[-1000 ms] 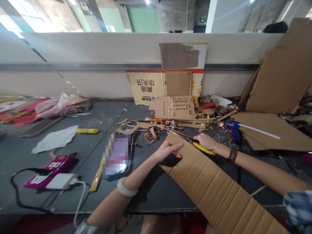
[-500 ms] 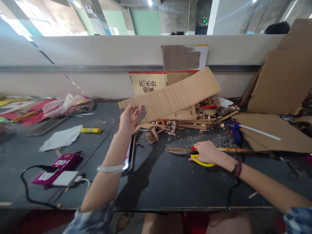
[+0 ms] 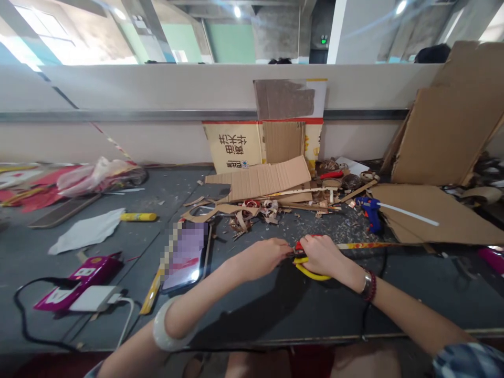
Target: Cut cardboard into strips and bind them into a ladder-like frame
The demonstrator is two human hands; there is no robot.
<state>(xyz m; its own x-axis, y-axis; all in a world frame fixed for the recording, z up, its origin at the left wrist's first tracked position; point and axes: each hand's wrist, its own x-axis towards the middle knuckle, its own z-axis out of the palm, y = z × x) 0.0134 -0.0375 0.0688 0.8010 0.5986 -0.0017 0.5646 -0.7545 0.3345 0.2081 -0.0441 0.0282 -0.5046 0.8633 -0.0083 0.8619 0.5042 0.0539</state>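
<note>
Hands close together at centre of the frame: left hand (image 3: pixel 273 254) with fingers bent nearly closed, just beside the front of the scissors (image 3: pixel 307 274), impossible to tell whether holding anything; right hand (image 3: pixel 325 254) closed around the red and yellow grips. On the counter (image 3: pixel 244 320), left of centre, a phone (image 3: pixel 192 270); next, a ringed cardboard shape (image 3: pixel 220 210), apparently already cut; at centre, curled scraps (image 3: pixel 242 218) and, behind, a corrugated cardboard piece (image 3: pixel 271 178) with notched left end, seemingly partly cut; at right, a glue gun (image 3: pixel 372 212). Amount of work left: impossible to tell.
</note>
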